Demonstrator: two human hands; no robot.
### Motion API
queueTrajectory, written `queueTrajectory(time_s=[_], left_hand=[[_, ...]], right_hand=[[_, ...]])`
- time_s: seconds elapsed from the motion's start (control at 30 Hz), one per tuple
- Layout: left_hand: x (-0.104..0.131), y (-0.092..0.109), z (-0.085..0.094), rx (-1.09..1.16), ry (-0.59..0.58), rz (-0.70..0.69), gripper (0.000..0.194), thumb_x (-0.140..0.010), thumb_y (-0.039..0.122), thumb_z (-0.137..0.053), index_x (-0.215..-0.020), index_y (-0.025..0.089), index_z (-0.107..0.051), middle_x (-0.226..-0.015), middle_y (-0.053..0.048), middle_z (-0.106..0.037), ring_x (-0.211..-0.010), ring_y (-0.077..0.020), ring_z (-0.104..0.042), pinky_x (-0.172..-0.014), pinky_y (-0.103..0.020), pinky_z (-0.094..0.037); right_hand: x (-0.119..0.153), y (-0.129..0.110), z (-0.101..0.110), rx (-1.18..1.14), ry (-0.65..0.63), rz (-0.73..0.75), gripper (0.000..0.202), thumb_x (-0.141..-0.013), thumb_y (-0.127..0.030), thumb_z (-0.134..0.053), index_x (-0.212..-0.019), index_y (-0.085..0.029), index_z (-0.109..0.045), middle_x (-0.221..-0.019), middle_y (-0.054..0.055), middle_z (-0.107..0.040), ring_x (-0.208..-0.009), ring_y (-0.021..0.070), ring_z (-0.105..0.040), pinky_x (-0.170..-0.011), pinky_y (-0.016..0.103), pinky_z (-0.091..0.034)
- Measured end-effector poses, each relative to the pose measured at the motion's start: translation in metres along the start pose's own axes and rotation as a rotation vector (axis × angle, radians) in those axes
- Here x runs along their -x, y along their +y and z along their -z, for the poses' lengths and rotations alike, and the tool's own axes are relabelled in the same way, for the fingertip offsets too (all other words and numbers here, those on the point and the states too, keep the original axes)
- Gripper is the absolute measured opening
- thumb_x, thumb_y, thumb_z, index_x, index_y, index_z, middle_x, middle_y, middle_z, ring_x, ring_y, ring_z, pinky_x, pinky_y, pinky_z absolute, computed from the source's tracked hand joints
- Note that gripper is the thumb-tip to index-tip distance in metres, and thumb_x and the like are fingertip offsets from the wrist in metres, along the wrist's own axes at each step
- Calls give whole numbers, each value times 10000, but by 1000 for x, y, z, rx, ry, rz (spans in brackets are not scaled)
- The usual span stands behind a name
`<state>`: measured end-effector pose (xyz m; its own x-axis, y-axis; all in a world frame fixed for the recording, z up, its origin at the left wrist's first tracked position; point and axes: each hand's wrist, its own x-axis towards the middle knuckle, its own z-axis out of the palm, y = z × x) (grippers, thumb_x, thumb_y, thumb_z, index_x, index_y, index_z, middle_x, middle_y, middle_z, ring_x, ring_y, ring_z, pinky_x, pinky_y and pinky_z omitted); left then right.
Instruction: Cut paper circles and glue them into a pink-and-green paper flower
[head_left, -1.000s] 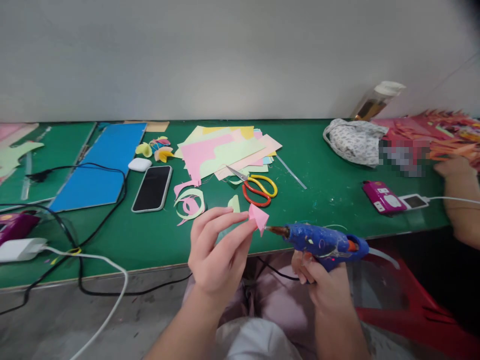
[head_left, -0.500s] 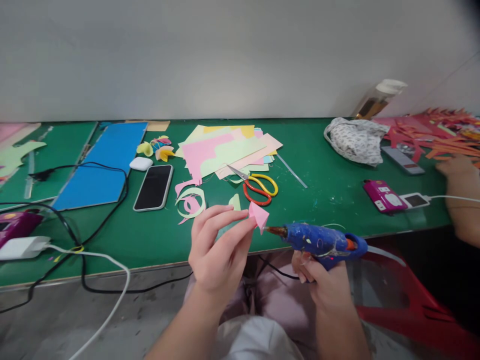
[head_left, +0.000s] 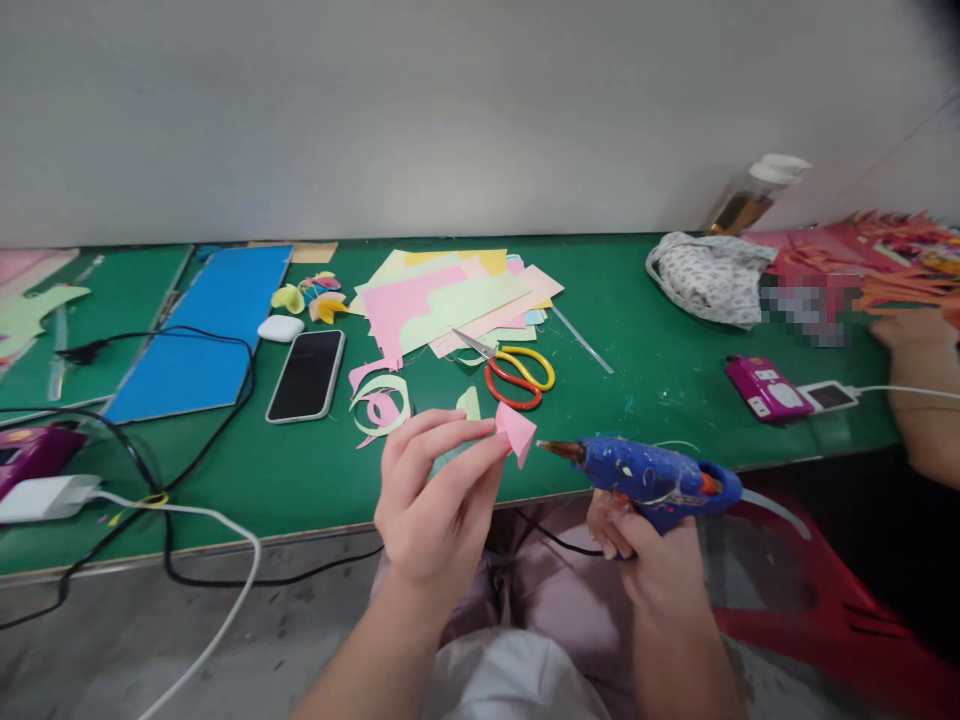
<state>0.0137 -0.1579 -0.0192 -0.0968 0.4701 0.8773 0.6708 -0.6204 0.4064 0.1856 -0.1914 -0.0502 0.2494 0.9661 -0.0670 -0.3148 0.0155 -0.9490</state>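
My left hand (head_left: pixel 442 495) pinches a small folded piece of pink paper (head_left: pixel 517 432) between thumb and fingers, just above the table's front edge. My right hand (head_left: pixel 649 545) is wrapped round the handle of a blue hot glue gun (head_left: pixel 649 470). A clear glue stick (head_left: pixel 776 512) sticks out of the gun's back end. The brown nozzle points left, close to the pink paper but apart from it. Behind the pink paper lie scissors (head_left: pixel 517 375) with one red and one yellow handle. Pale green and pink paper offcuts (head_left: pixel 381 405) lie left of the scissors.
On the green table (head_left: pixel 600 290) stand a pile of coloured paper (head_left: pixel 450 300), a phone (head_left: pixel 307 375), a white case (head_left: pixel 281 328) and a blue board (head_left: pixel 214 330). Cables run across the left side. At right are a cloth pouch (head_left: pixel 712 280), a purple box (head_left: pixel 766 388) and another person's arm (head_left: pixel 922 400).
The glue gun has moved slightly right and up, so its nozzle is farther from the pink paper. My left hand has hardly moved.
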Motion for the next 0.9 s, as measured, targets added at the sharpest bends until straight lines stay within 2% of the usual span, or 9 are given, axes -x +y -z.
queueTrajectory(time_s=[0.23,0.47,0.9], left_hand=[[0,-1,-1,-3,-6,0,294,-685,-21,-705,-873,204,-674,-879,-27,-686,-890,-197,-618,-766,-360,-526],[0,0,0,-3,-8,2,307,-680,-22,-708,-879,210,-674,-879,-26,-686,-885,-198,-619,-758,-359,-529],[1,-1,0,8,-1,3,287,-686,-18,-705,-872,199,-679,-879,-27,-687,-883,-189,-619,-767,-352,-530]], right_hand=[[1,2,2,44,-28,-20,198,-624,-195,-718,-524,-205,-548,-359,-68,-442,-322,89,-426,-342,213,-336],[2,-3,-5,48,-8,-13,147,-609,-175,-675,-526,-218,-563,-358,-70,-446,-318,85,-405,-329,210,-321],[1,1,-3,40,-3,-26,150,-615,-153,-668,-533,-214,-558,-354,-80,-428,-323,82,-402,-340,206,-321]])
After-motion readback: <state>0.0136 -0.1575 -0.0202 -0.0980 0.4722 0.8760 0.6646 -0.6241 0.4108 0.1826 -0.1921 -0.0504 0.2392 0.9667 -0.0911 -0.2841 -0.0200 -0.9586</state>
